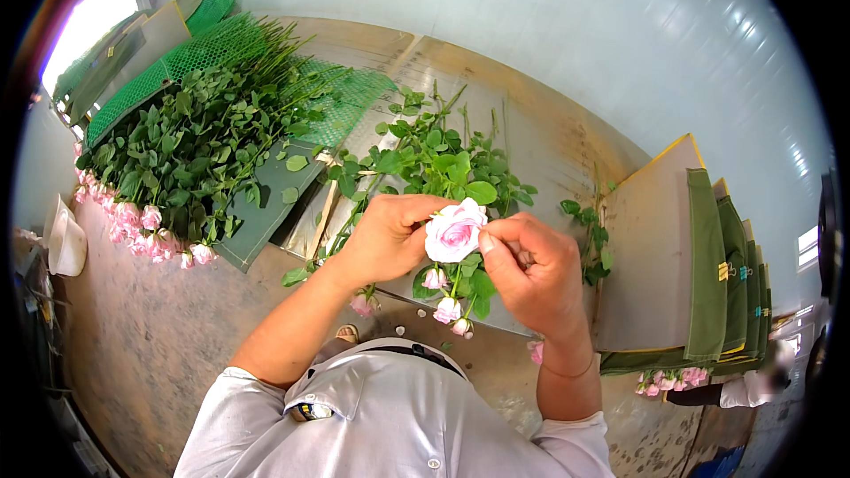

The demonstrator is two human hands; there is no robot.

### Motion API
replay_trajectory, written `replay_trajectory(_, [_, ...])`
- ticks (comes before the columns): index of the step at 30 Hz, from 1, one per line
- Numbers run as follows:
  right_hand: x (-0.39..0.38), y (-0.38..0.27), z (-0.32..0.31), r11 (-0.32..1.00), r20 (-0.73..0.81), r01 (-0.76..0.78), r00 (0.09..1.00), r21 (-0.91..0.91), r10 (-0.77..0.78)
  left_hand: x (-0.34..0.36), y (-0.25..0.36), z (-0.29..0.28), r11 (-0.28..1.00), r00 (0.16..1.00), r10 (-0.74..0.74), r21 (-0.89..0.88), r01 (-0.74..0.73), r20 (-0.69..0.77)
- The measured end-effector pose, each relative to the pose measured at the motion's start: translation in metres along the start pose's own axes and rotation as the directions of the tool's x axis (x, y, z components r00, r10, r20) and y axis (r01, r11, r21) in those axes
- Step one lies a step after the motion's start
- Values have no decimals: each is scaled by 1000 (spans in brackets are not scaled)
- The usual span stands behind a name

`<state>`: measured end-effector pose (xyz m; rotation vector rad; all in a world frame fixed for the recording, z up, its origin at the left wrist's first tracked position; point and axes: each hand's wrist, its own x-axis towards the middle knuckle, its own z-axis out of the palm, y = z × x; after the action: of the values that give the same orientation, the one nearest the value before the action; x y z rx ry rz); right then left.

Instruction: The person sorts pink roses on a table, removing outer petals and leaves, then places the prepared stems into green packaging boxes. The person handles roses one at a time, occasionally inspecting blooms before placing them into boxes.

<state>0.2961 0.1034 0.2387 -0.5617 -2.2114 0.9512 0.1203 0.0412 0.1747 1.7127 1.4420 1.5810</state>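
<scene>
Roses [195, 137] lie on green mesh [354, 99]; left hand [390, 235] grips one pink rose [456, 232], right hand [536, 265] pinches its outer petal [478, 223]; white bucket's [69, 252] contents unclear.

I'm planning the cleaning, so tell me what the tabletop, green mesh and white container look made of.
Tabletop: perhaps sheet metal, smooth, grey with a faint sheen, though laminate is possible. Green mesh: likely plastic, slightly shiny, with even openings. White container: probably smooth plastic, judging by its thin-looking wall.
</scene>
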Motion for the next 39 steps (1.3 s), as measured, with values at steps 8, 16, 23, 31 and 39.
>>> replay_trajectory(8, [-1,13,-6,915,152,-249,966,318,210,-6,-10,-6,999,994,25,-35,-21,105])
replay_trajectory(16, [28,15,-28,881,365,-372,895,293,257,-7,-20,-16,981,916,192,-77,-176,352])
replay_trajectory(23, [8,32,-75,666,235,-130,969,735,-70,-11,-10,-20,988,966,-84,-108,113,244])
replay_trajectory(31, [-38,13,0,940,-91,-141,980,310,177,-1,1,-10,997,991,-71,-34,75,115])
replay_trajectory(39, [-27,1,20,995,-259,19,965,-95,-43,3,-2,3,999,990,-33,28,29,134])
